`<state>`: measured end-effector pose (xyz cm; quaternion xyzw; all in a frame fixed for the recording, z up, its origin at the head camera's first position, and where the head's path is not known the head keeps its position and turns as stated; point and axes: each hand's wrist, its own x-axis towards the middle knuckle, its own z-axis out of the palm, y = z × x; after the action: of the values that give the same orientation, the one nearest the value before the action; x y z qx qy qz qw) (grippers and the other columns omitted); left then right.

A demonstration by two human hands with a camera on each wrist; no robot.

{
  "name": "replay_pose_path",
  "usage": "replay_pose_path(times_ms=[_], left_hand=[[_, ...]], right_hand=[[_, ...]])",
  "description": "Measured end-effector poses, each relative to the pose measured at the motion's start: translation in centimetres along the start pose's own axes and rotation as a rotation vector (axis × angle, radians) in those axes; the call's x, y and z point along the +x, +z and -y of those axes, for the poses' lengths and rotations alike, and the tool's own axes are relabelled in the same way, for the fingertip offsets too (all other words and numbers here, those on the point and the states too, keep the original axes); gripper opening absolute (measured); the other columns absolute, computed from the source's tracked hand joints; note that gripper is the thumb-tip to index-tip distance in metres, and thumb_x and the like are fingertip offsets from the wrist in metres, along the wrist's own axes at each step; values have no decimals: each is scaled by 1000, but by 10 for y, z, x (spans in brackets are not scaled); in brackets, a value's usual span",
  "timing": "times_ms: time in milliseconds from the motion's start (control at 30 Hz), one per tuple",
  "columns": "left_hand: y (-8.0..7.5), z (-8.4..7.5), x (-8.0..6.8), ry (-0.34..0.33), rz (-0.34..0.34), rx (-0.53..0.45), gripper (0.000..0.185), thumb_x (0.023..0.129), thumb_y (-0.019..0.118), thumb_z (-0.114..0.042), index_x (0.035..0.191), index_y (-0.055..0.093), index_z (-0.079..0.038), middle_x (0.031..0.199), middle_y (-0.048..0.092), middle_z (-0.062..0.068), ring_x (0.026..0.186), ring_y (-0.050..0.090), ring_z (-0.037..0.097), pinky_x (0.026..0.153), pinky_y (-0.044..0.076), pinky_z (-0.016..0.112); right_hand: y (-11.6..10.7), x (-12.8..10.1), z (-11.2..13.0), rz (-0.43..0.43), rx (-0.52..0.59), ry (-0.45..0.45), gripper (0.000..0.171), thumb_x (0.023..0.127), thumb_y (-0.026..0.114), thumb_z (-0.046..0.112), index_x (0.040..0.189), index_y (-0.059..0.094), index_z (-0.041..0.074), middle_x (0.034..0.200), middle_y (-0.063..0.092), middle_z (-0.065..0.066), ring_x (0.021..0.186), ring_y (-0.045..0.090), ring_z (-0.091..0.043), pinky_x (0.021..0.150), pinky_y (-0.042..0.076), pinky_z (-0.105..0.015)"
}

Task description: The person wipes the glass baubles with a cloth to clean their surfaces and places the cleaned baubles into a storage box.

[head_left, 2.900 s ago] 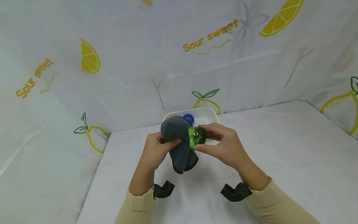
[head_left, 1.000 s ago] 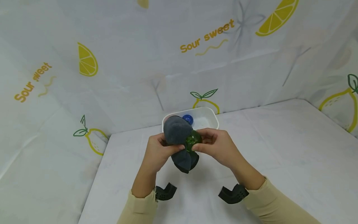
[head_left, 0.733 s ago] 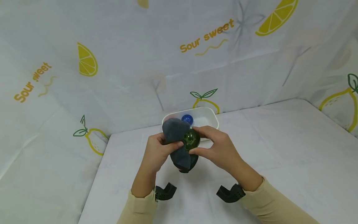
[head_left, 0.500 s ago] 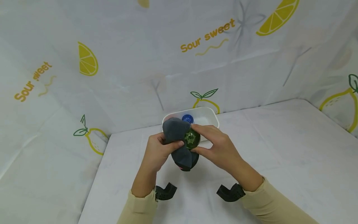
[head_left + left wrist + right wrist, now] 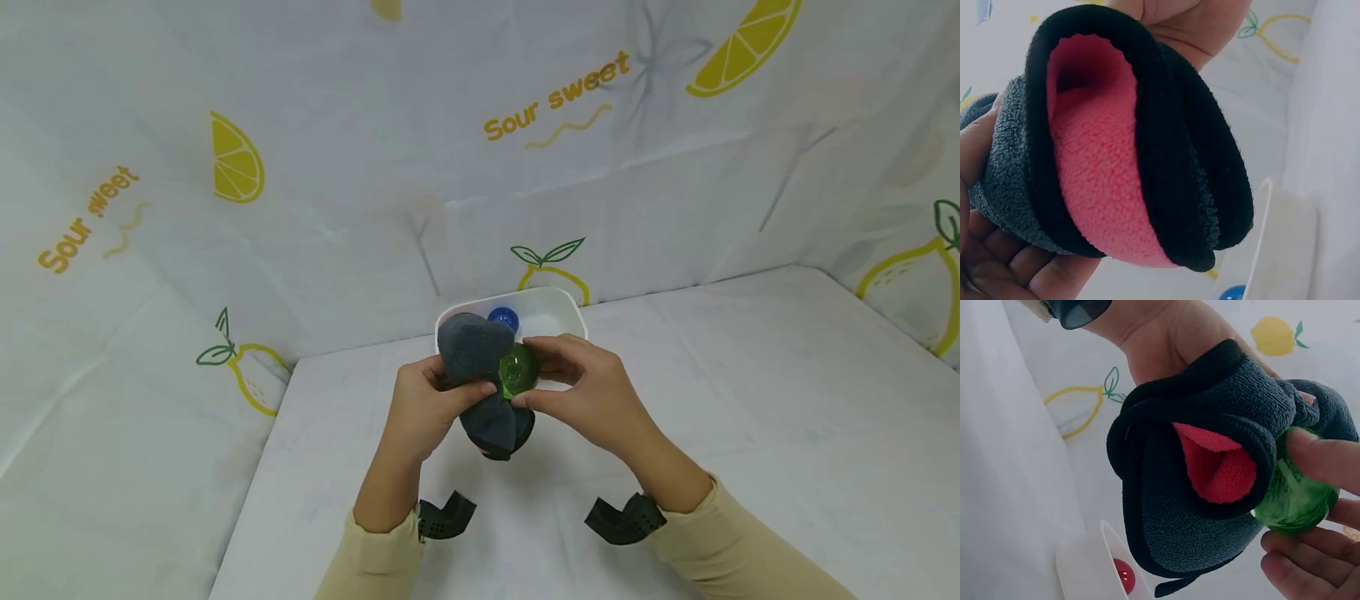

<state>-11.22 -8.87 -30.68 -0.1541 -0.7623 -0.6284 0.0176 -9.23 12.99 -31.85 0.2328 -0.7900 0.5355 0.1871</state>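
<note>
Two hands engaged, frame centre: grey cloth (image 5: 480, 375) gripped by left hand (image 5: 423, 408), green ball (image 5: 519, 371) pinched by right hand (image 5: 592, 400); wiping underway, ball rotation judged needed next.

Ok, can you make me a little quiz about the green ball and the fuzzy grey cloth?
1. True or false: the right hand holds the green ball.
2. Which colour lines the inside of the grey cloth? A pink, B yellow, C white.
3. Fill in: the blue ball lies in the white ____.

Key: 1 true. 2 A, seen from both wrists. 3 tub, behind the hands.
</note>
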Motion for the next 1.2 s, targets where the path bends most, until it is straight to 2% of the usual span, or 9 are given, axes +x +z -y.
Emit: replay_pose_path(times_ms=[200,333,400,667,867,933,1000,1100,1200], left_hand=[[0,1,-2,44,15,-42,33,75,83,-3,106,71,1,100,73,15,88,72,21,78,60,36],[-1,0,-2,78,40,-101,37,75,81,2,109,69,5,103,71,19,91,70,21,79,59,36],[-1,0,-2,76,47,-107,37,75,81,2,110,68,6,104,71,19,91,70,20,80,59,36],[-3,0,-2,20,72,-51,34,78,81,-5,110,70,1,104,72,16,93,71,23,83,59,39],[-6,2,-1,28,128,10,32,78,81,-6,108,71,0,100,73,15,89,70,22,83,59,39],[-4,2,-1,24,121,2,32,78,80,-6,108,71,1,99,73,16,89,70,22,83,59,39],[-2,2,-1,18,87,-12,32,78,81,-6,107,71,1,99,73,16,89,71,22,82,59,39],[4,1,-1,30,6,-22,32,78,82,-9,106,72,0,99,74,14,89,72,21,81,59,38],[8,0,-1,70,-57,-11,32,78,83,-11,106,72,-1,99,74,13,90,73,21,80,59,36]], right_hand=[[-3,1,-2,31,283,203,52,78,82,7,125,62,5,99,67,-10,84,71,-15,75,60,-30],[-5,1,-1,76,441,288,47,84,75,5,127,56,1,92,64,-5,78,67,-13,76,59,-31],[-5,1,-1,103,444,302,47,85,75,5,127,55,1,92,64,-6,77,66,-13,76,59,-31],[-7,2,-1,207,288,254,57,81,80,10,131,54,8,93,65,-12,80,66,-21,70,58,-31],[-11,4,-1,313,209,229,55,82,80,16,129,55,3,93,67,-11,78,66,-22,68,58,-31],[-11,4,-1,297,212,223,53,82,80,14,128,56,2,91,66,-11,77,65,-21,67,57,-31],[-9,4,-1,245,211,214,52,81,80,12,127,58,4,90,66,-11,75,64,-19,65,56,-30],[-3,2,-1,117,212,199,55,78,82,10,129,61,7,91,65,-11,75,65,-17,65,57,-28],[6,0,-1,-8,216,181,59,76,84,8,130,61,8,94,65,-13,76,66,-17,66,58,-27]])
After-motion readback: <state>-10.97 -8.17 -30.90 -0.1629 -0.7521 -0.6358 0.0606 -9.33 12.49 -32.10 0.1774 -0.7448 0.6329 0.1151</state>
